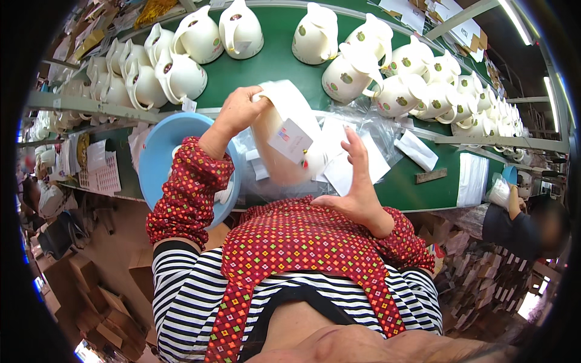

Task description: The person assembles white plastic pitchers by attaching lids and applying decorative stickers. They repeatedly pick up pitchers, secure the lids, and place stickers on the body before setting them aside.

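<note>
My left hand is closed round the handle of a cream-white jug, held tilted above the near edge of the green table. The jug is blurred by motion. A white printed tag hangs against its side, and small coloured decoration shows near its lower end. To the right of the jug, my right hand is open, thumb and fingers apart, with nothing in it. Beneath and beyond that hand lie white paper sheets and crumpled clear plastic bags.
Rows of similar jugs stand along the green table at far left and far right. A blue basin sits left of me. Folded white paper, a small grey bar and a plastic-bag stack lie right. Another person works there.
</note>
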A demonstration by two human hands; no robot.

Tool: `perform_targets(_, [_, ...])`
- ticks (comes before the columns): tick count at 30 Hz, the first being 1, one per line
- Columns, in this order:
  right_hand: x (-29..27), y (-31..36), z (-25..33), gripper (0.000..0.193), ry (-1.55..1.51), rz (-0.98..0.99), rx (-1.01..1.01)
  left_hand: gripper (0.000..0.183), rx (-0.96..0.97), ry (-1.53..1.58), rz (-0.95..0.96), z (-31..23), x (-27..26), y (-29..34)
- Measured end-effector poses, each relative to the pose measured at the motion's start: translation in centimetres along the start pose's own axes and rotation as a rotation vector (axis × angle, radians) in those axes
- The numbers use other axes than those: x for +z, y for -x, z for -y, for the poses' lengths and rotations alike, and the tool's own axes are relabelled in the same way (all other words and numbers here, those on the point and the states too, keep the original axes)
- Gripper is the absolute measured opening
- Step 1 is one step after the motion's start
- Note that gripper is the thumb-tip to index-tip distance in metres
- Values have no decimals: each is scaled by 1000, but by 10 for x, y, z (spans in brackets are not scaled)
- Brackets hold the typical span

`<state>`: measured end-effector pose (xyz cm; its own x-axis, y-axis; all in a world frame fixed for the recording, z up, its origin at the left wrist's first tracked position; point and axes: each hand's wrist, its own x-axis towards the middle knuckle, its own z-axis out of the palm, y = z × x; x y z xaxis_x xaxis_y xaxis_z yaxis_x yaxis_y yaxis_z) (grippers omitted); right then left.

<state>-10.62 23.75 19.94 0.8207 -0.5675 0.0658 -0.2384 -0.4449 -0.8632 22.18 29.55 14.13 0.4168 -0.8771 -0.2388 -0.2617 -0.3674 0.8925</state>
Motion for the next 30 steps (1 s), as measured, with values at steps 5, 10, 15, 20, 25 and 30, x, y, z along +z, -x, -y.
perform_targets(5, [-10,-13,-11,116,-91,-118,75,38,478,-478,-443,5,27,-55])
perform_targets(10, [5,-28,-23,111,-181,-78,68,42,469,-526,-429,52,41,-120])
perform_targets(15, [3,-42,-32,110,-158,-65,181,53,440,-485,-342,59,35,-127])
perform_targets(20, [7,-53,-40,108,-202,-64,242,59,532,-726,-661,65,-71,-160])
perform_targets(25, [10,-65,-29,104,-186,-53,238,83,322,-1272,-439,83,-171,-233])
perform_targets(30, [5,-63,-28,84,-170,-158,258,66,204,-1111,-64,65,-167,-265])
